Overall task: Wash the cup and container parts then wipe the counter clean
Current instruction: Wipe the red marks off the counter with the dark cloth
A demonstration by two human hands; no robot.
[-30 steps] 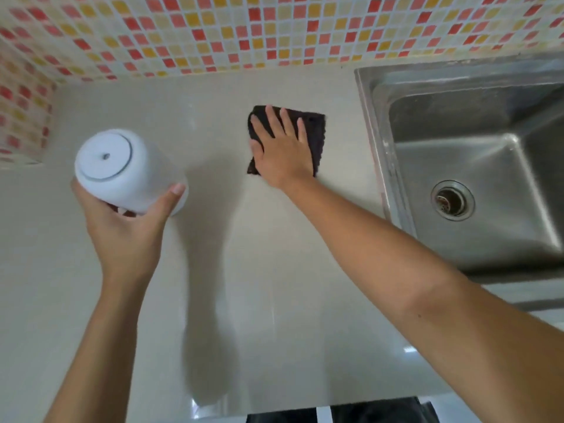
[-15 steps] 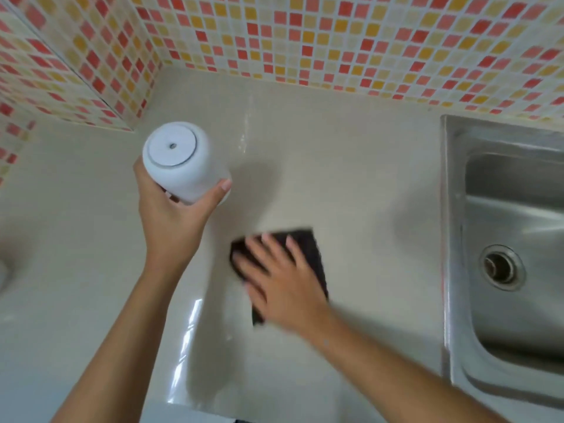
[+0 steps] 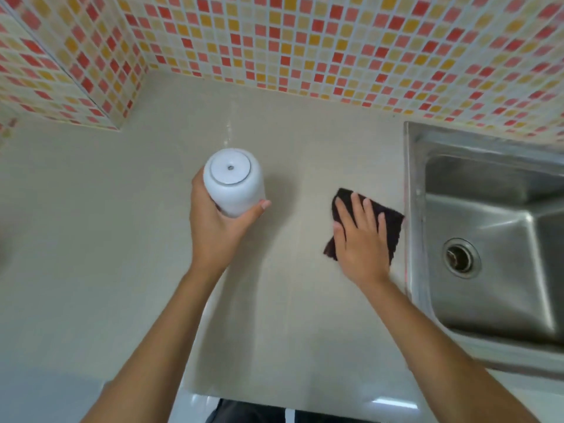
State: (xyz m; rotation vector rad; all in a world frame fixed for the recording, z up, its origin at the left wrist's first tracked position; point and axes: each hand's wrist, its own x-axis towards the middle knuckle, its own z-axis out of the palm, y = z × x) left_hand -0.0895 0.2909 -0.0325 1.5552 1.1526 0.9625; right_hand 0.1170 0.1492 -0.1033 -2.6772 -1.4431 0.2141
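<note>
While the left hand (image 3: 213, 227) wraps its fingers and thumb around the white cup (image 3: 233, 181), bottom end facing up, the right hand (image 3: 358, 239) lies flat with fingers spread straight on a dark cloth (image 3: 387, 221), pressing it onto the beige counter (image 3: 91, 239). The cup's over the middle of the counter, and the cloth is at about 3 o'clock from it, well apart. The cloth's far corner is just about touching the rim of the steel sink (image 3: 488, 315) at its 3 o'clock. Drain (image 3: 460, 257) shows in the basin. Red and yellow mosaic tiles (image 3: 305, 41) run along at 12 o'clock.
</note>
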